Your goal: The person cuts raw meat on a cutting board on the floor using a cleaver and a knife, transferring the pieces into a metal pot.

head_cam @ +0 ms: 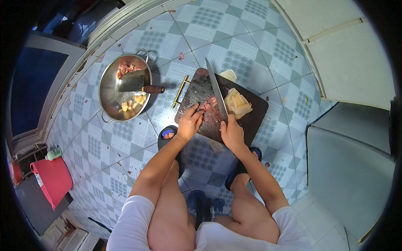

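My right hand [233, 133] grips the handle of a long kitchen knife [217, 89], whose blade points away from me across a dark cutting board [251, 125]. Just left of the blade lie small pieces of raw red meat [207, 105]. The fingertips of my left hand [190, 122] are at the board's left part, close beside these pieces; whether they pinch any is unclear. To the right of the blade rests a pale yellowish piece of raw poultry [238, 105]. The board lies on the floor in front of my feet.
A two-handled metal pan [108, 84] on the left holds meat pieces, yellowish chunks and a wooden-handled cleaver [133, 81]. Beside the board are a gold bar handle [180, 92] and a whitish item [229, 75]. Scraps dot the tiled floor [169, 37]. A pink bin [55, 178] stands far left.
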A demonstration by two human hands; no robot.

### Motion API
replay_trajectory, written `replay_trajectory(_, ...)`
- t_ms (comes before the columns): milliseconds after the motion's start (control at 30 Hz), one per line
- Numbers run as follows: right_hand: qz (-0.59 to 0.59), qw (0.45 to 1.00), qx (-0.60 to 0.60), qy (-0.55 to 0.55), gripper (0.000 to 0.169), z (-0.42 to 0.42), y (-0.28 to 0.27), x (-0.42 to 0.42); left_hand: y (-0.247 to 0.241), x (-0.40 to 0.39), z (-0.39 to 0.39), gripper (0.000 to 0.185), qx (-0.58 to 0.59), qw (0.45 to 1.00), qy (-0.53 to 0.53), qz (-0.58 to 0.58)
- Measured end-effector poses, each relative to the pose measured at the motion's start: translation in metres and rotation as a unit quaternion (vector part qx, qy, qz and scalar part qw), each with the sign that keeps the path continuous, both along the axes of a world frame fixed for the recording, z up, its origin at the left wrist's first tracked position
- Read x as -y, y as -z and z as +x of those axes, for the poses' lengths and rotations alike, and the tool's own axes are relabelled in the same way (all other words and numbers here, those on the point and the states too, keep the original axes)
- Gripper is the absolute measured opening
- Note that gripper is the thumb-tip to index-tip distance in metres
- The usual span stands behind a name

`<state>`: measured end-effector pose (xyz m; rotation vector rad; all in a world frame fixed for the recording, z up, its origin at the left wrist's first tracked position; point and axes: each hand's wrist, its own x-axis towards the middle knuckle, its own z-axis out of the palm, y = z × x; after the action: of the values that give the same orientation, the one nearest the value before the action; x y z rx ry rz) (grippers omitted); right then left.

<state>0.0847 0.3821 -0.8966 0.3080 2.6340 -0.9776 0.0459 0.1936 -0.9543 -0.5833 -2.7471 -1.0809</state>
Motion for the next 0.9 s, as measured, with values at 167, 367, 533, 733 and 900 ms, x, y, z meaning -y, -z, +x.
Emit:
replay_trajectory(167, -0.048, 0.990, -0.121, -0.052, 0.047, -0.007, -0.023, 0.031, -0.017, 0.019, 0.003, 0.021, 0.031, 0.998, -0.034, 0.029)
replay_trajectory(367, -0.071, 0.952, -0.205, -0.217, 0.051, -0.066, -0.064, 0.086, -0.028, 0.036, 0.003, 0.023, 0.068, 0.996, -0.047, 0.019)
replay_trajectory(533, 0.049, 0.901, -0.163, -0.399, 0.040, -0.114, -0.060, 0.193, 0.017, 0.049, 0.024, 0.037, 0.055, 0.994, -0.085, -0.042)
replay_trajectory(733, 0.116, 0.896, -0.244, -0.353, 0.023, -0.111, -0.003, 0.265, 0.008, 0.063, 0.037, 0.033, 0.158, 0.985, -0.025, 0.056)
replay_trajectory(900, 0.178, 0.870, -0.316, -0.334, 0.023, -0.111, 0.015, 0.269, 0.000, 0.066, 0.035, 0.035, 0.118, 0.992, -0.022, 0.050)
